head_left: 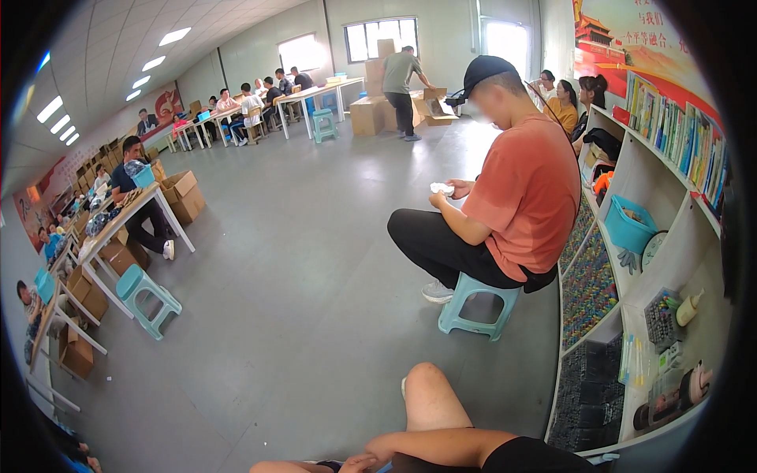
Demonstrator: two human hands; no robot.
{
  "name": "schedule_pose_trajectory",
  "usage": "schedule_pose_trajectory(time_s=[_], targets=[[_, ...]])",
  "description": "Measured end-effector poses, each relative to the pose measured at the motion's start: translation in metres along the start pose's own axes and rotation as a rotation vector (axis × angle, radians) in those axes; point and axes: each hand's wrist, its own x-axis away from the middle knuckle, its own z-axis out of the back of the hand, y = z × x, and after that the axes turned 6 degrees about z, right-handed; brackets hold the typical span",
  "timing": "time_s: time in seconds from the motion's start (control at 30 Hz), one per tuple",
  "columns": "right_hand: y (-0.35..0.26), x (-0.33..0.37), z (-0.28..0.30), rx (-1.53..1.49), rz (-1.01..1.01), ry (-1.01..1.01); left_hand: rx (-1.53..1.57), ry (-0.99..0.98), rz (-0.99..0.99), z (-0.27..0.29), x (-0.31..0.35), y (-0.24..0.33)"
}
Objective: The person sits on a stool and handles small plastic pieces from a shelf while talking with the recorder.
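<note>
My right forearm comes in from the lower right and lies across my lap. At its end my right hand (369, 457) rests low by my bent knee (432, 394). The bottom edge cuts off its fingers, so how they are set and whether they hold anything cannot be told. My left hand does not show. In front of me, to the right, a person in an orange-red T-shirt (524, 173) sits on a light blue plastic stool (479, 306). Both of that person's hands hold a small white object (442, 188).
A white shelf unit (631, 315) along my right holds books (678, 134), a blue basket (631, 225) and dark bins. To the left stand another stool (146, 299), white tables and cardboard boxes (183, 197). Several people sit at far tables; one bends over boxes at the back.
</note>
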Motion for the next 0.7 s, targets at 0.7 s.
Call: schedule_pose_trajectory(time_s=[0.7], targets=[[0.022, -0.018, -0.017, 0.029, 0.062, -0.031, -0.040, 0.033, -0.012, 0.009, -0.009, -0.012]])
